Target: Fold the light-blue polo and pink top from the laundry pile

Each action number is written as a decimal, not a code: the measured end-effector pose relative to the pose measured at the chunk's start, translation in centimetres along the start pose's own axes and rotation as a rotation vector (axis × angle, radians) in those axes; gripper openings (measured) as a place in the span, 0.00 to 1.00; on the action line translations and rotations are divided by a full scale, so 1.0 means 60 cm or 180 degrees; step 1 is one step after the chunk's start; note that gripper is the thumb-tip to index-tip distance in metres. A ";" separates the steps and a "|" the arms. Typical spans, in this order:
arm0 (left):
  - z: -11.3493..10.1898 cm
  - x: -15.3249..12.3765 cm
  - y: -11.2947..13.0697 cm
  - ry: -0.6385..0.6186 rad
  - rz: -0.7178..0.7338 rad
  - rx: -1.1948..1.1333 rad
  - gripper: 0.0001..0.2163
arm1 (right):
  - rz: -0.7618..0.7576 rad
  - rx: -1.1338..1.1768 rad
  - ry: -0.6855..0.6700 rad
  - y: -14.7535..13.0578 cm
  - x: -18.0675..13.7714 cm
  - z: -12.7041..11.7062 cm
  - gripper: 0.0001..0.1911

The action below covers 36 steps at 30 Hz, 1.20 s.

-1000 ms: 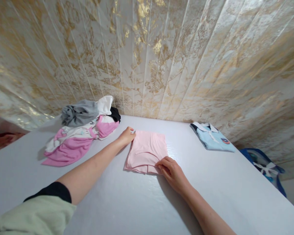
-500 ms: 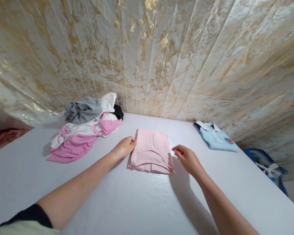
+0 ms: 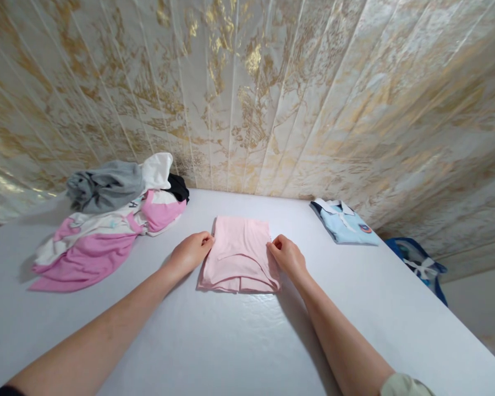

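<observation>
A light pink shirt [image 3: 241, 247] lies folded into a rough rectangle on the white table [image 3: 247, 341], its curved neckline toward me. At its left edge, my left hand [image 3: 192, 252] pinches the fabric between thumb and fingers. My right hand [image 3: 287, 256] has its thumb and fingertips closed on the right edge, about level with the left one. Some of the fingers on both hands are curled under and hidden.
To the left lies a loose heap of clothes: a grey garment [image 3: 107, 184] and a pink-and-white one [image 3: 93, 256]. A folded light blue collared shirt [image 3: 346, 224] rests at the back right. Past the right edge is a blue-edged bag [image 3: 423, 267]. A gold-patterned curtain [image 3: 247, 110] hangs behind.
My right hand has moved in from beside the pink shirt and now grips its right edge. My left hand stays at the left edge. The view has shifted slightly to the right.
</observation>
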<state>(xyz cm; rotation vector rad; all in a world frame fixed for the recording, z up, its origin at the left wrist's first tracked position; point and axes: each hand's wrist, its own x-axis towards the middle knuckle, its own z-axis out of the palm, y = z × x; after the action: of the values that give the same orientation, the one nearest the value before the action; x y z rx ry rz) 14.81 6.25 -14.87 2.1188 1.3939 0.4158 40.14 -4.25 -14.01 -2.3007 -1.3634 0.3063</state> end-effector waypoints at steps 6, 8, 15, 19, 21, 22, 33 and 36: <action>-0.006 -0.005 0.014 -0.0055 -0.0189 0.0096 0.10 | -0.0044 -0.0060 0.0034 -0.001 -0.003 0.004 0.10; -0.009 -0.007 0.019 -0.0065 -0.0268 0.0128 0.08 | -0.0059 -0.0052 0.0021 0.000 -0.001 0.005 0.10; -0.008 0.001 0.011 -0.0115 -0.0231 0.0091 0.10 | -0.0079 0.0002 0.0015 0.003 0.001 0.008 0.10; -0.005 0.005 0.004 -0.0148 -0.0142 -0.0006 0.12 | -0.0144 0.0174 0.0069 0.010 0.005 0.009 0.10; -0.004 0.005 0.003 -0.0189 -0.0126 -0.0067 0.11 | -0.0190 0.0284 0.0117 0.016 0.008 0.011 0.10; -0.003 0.005 0.003 -0.0206 -0.0132 -0.0092 0.11 | -0.0219 0.0333 0.0143 0.019 0.010 0.012 0.10; 0.003 -0.008 0.020 -0.0075 -0.0252 -0.0034 0.06 | -0.0250 0.0066 0.0025 0.014 0.002 0.009 0.10; 0.002 -0.011 0.023 0.0002 -0.0307 0.0023 0.04 | -0.0249 0.0035 0.0029 0.012 0.000 0.008 0.10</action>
<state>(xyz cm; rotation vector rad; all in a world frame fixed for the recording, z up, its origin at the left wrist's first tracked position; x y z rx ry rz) 15.61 5.22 -14.08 2.0473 1.4929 0.3737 40.51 -4.40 -14.77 -2.2307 -1.4395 0.2774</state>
